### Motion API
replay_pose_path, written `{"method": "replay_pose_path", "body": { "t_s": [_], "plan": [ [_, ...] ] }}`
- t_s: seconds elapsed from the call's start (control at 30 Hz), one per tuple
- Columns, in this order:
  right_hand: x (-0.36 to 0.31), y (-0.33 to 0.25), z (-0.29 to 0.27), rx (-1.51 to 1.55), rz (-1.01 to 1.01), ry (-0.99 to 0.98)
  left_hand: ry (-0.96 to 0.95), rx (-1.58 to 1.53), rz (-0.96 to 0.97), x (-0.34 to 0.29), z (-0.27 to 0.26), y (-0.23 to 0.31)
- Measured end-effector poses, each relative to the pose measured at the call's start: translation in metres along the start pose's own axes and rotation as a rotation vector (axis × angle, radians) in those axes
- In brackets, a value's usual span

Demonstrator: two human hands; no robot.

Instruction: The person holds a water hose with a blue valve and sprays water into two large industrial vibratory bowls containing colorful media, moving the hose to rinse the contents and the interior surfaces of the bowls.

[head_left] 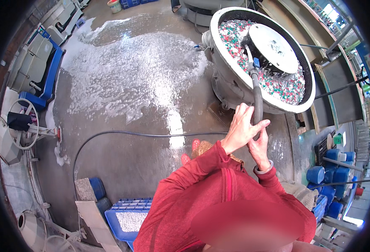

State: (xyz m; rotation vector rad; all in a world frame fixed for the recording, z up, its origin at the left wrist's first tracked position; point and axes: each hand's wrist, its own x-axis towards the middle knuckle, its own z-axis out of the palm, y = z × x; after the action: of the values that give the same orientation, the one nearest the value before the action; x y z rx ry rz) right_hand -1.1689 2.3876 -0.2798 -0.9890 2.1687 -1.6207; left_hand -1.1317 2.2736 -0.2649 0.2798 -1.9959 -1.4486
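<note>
A dark hose (pixel 258 98) with a blue-handled valve (pixel 256 64) near its end reaches over the rim of a large round tub (pixel 218 54). My left hand (pixel 240 129) is closed on the hose from the left, its thumb laid across it. Just below, my right hand (pixel 258 148) grips the same hose, its fingers partly hidden. The nozzle (pixel 248 52) points into the tub, beside a pale round disc (pixel 274 47) in its middle. Small red, green and white pieces (pixel 283 89) fill the space around the disc.
White foam (pixel 130 71) spreads over the wet floor. A thin dark hose (pixel 151 134) crosses the floor at my feet. Blue crates (pixel 115 224) with white pieces stand near left, machines (pixel 33 63) far left. Blue drums (pixel 329 176) and metal beams (pixel 332 94) are at the right.
</note>
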Motion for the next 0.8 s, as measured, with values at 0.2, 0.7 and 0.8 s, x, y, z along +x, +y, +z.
{"method": "replay_pose_path", "body": {
  "t_s": [0.2, 0.7, 0.8],
  "plan": [
    [0.059, -0.012, 0.004, 0.080, 0.009, 0.128, -0.158, -0.145, -0.105, 0.028, -0.020, -0.036],
    [0.134, -0.021, -0.002, 0.218, 0.252, 0.172, -0.265, 0.573, -0.724, -0.053, -0.228, -0.167],
    [0.142, -0.034, 0.018, 0.305, 0.252, 0.199, -0.354, 0.702, -0.621, -0.026, -0.250, -0.171]
  ]
}}
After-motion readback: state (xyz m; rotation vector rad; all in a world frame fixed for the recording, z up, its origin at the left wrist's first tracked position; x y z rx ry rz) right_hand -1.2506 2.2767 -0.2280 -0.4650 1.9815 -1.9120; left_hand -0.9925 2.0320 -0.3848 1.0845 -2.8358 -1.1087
